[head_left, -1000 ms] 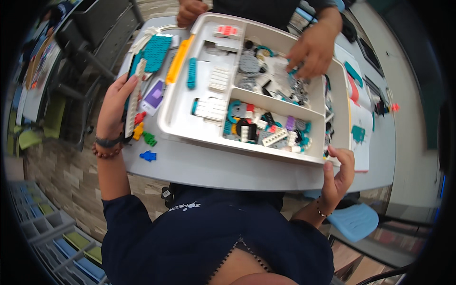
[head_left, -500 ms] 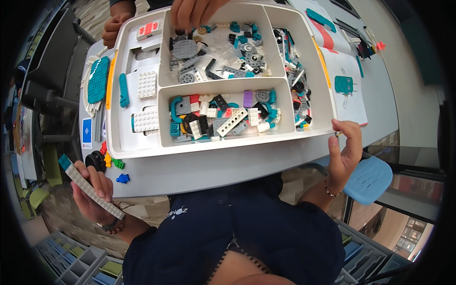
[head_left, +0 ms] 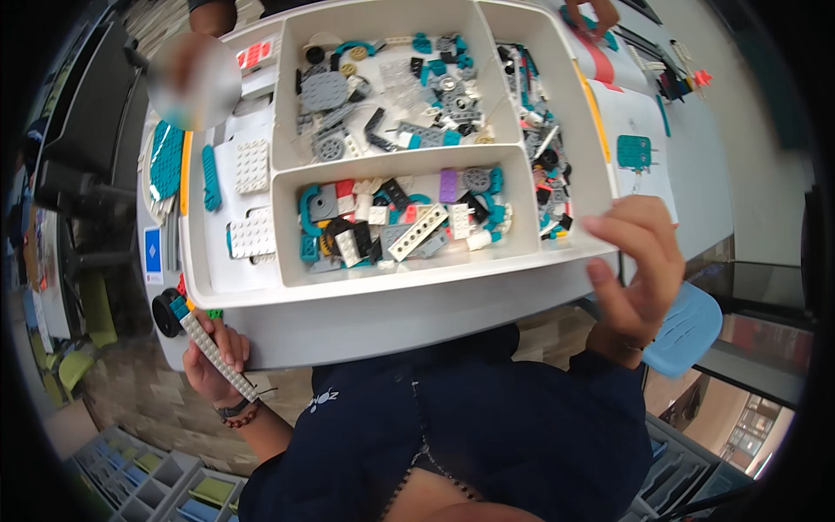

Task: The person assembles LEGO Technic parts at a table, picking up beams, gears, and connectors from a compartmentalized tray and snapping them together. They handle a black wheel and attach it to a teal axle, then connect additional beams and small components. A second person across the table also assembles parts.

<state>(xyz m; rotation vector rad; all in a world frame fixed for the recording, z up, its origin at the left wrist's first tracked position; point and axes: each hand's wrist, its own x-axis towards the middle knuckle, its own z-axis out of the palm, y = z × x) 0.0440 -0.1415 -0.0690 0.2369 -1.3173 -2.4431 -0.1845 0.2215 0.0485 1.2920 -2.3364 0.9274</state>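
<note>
In my left hand (head_left: 233,344) I grip a long, pale studded building-brick beam (head_left: 211,352) with a teal end, beside the front left corner of the tray. My right hand (head_left: 642,265) is by the tray's front right corner. Its fingers are bent and apart, with nothing visible between them; whether they touch the rim cannot be made out. The white divided tray (head_left: 391,284) holds building pieces. In its front compartment lie a white beam with holes (head_left: 419,233), a purple brick (head_left: 448,185) and several mixed pieces. A grey round plate (head_left: 323,90) lies in the compartment behind.
White studded plates (head_left: 252,167) lie in the tray's left section. A black wheel (head_left: 167,313) sits by the table's left edge. Another person's hand (head_left: 596,17) reaches over an open booklet (head_left: 617,113) at far right. A blurred patch hides the far left corner. A blue chair (head_left: 687,331) stands right.
My left hand and the beam have moved right, close to the table edge. My right hand appears larger and farther right. The other person's hand has left the large compartment. The tray appears lower left.
</note>
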